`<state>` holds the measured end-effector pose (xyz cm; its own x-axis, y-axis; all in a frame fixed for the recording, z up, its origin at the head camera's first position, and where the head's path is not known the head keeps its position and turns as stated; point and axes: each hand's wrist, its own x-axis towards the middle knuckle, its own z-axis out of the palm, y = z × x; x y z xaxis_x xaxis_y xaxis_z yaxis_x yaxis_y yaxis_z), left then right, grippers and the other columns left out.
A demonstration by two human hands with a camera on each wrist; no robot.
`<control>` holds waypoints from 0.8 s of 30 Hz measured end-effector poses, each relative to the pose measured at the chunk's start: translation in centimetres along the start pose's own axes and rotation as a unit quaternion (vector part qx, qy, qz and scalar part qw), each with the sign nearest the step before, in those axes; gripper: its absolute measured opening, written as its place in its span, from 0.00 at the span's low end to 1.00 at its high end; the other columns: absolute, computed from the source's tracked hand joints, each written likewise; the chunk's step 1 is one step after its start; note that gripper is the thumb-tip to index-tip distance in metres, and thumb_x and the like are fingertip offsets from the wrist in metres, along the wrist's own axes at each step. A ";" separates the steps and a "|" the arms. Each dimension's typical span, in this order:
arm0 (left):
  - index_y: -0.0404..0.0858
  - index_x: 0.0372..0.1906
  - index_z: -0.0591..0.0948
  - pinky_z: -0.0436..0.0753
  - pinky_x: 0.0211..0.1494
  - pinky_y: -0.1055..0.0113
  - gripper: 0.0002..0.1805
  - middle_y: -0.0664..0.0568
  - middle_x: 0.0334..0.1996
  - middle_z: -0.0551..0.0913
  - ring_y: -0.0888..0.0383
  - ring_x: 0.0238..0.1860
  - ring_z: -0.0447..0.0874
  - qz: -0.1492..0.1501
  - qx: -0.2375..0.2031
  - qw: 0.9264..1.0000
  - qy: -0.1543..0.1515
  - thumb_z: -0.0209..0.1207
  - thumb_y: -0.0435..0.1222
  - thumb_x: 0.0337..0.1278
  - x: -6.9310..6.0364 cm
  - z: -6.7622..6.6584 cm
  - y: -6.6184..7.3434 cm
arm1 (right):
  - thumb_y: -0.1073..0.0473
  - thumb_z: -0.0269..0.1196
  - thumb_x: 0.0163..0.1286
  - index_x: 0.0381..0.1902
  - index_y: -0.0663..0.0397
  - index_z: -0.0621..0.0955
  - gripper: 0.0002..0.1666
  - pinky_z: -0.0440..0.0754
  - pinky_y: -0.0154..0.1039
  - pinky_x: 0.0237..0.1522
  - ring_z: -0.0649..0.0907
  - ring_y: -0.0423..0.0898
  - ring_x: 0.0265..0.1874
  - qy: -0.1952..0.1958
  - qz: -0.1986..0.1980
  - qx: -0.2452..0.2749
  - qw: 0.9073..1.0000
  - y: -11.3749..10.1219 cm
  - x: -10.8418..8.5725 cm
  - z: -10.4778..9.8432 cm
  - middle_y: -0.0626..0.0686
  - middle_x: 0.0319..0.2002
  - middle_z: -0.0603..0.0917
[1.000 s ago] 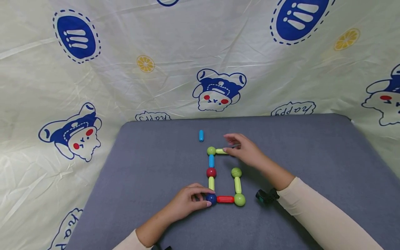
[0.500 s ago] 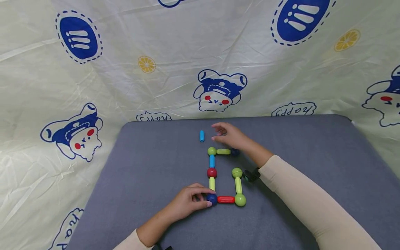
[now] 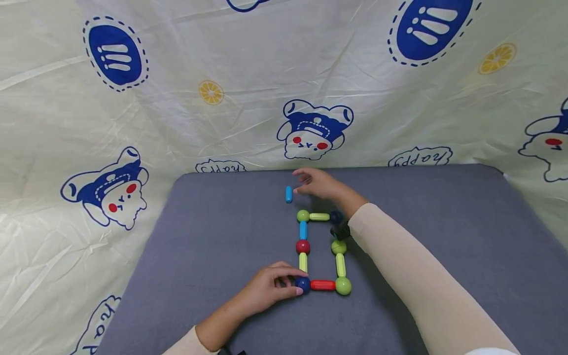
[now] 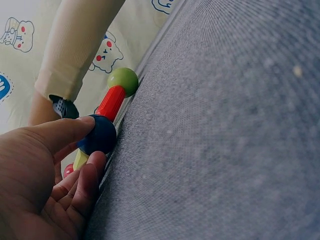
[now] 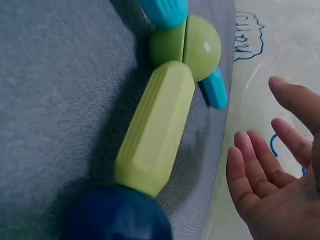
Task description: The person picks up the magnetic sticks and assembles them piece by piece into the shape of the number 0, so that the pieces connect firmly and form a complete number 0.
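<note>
My left hand (image 3: 272, 287) pinches a dark blue ball (image 3: 303, 284) between thumb and fingers; it is the near left corner of a frame of balls and rods. A red rod (image 3: 323, 285) joins this ball to a green ball (image 3: 343, 286). Up the left side run a yellow-green rod (image 3: 303, 264), a red ball (image 3: 303, 247), a blue rod (image 3: 303, 230) and a far green ball (image 3: 303, 216). My right hand (image 3: 317, 183), fingers apart and holding nothing, hovers just right of a loose blue rod (image 3: 289, 195).
Another yellow-green rod (image 3: 319, 217) runs from the far green ball to a second dark blue ball (image 3: 336, 217), beneath my right wrist. A gap separates that ball from the right-side green ball (image 3: 339, 247). The grey table (image 3: 213, 236) ends at a printed curtain (image 3: 248, 123).
My right hand has left the far yellow-green rod and moved left and away, up to the loose blue rod. The left hand has stayed on its dark blue ball.
</note>
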<state>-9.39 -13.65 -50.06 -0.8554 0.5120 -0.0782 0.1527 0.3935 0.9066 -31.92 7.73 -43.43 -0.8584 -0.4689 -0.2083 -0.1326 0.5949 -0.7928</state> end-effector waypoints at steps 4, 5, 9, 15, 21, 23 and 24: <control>0.56 0.54 0.87 0.80 0.40 0.72 0.15 0.56 0.42 0.82 0.66 0.36 0.78 -0.001 -0.003 1.000 -0.002 0.69 0.44 0.61 0.0 0.1 -0.1 | 0.54 0.68 0.69 0.75 0.47 0.68 0.39 0.73 0.57 0.68 0.73 0.59 0.69 -0.031 0.004 -0.023 0.999 0.1 0.9 0.1 0.61 0.69 0.73; 0.56 0.54 0.87 0.80 0.40 0.72 0.15 0.56 0.42 0.82 0.66 0.36 0.78 0.000 -0.003 1.000 -0.003 0.69 0.44 0.61 0.0 0.1 -0.1 | 0.54 0.68 0.69 0.75 0.46 0.67 0.39 0.73 0.58 0.69 0.73 0.60 0.69 -0.038 0.004 -0.028 0.999 0.1 1.1 0.2 0.61 0.69 0.73; 0.56 0.54 0.87 0.80 0.41 0.72 0.16 0.56 0.42 0.82 0.66 0.36 0.78 0.002 -0.001 1.000 0.000 0.69 0.44 0.61 0.1 0.0 -0.1 | 0.55 0.68 0.69 0.76 0.47 0.66 0.40 0.72 0.58 0.69 0.74 0.61 0.67 -0.062 0.007 -0.054 0.997 -0.1 1.6 0.5 0.63 0.70 0.72; 0.56 0.53 0.87 0.80 0.41 0.73 0.16 0.56 0.42 0.82 0.66 0.36 0.78 0.005 -0.003 1.000 0.002 0.69 0.45 0.61 0.1 0.1 -0.1 | 0.56 0.68 0.69 0.76 0.46 0.66 0.40 0.69 0.59 0.71 0.73 0.61 0.69 -0.089 0.020 -0.083 0.992 -0.4 2.1 0.6 0.63 0.71 0.71; 0.56 0.53 0.87 0.80 0.41 0.73 0.16 0.56 0.42 0.83 0.66 0.37 0.78 0.006 -0.006 1.000 0.002 0.69 0.44 0.61 0.1 0.1 -0.1 | 0.56 0.69 0.68 0.75 0.45 0.68 0.39 0.65 0.60 0.73 0.71 0.60 0.71 -0.098 0.022 -0.116 0.988 -0.7 2.3 0.8 0.62 0.72 0.70; 0.55 0.53 0.87 0.80 0.41 0.73 0.16 0.56 0.42 0.83 0.66 0.37 0.78 0.007 -0.005 1.000 0.002 0.69 0.44 0.61 0.1 0.1 -0.2 | 0.55 0.69 0.68 0.75 0.45 0.68 0.39 0.65 0.60 0.74 0.70 0.59 0.71 -0.099 0.022 -0.130 0.986 -0.7 2.4 0.9 0.62 0.72 0.69; 0.56 0.53 0.87 0.80 0.41 0.73 0.16 0.56 0.42 0.83 0.66 0.37 0.79 0.007 -0.006 1.000 0.002 0.69 0.44 0.61 0.1 0.0 -0.2 | 0.55 0.69 0.68 0.75 0.44 0.69 0.39 0.64 0.60 0.74 0.70 0.59 0.71 -0.098 0.022 -0.135 0.986 -0.7 2.5 0.9 0.62 0.72 0.69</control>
<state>-9.46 -13.65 -50.24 -0.8555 0.5138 -0.0644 0.1586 0.3783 0.9120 -33.48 5.51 -43.89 -0.7576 -0.5396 -0.3672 -0.2464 0.7574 -0.6046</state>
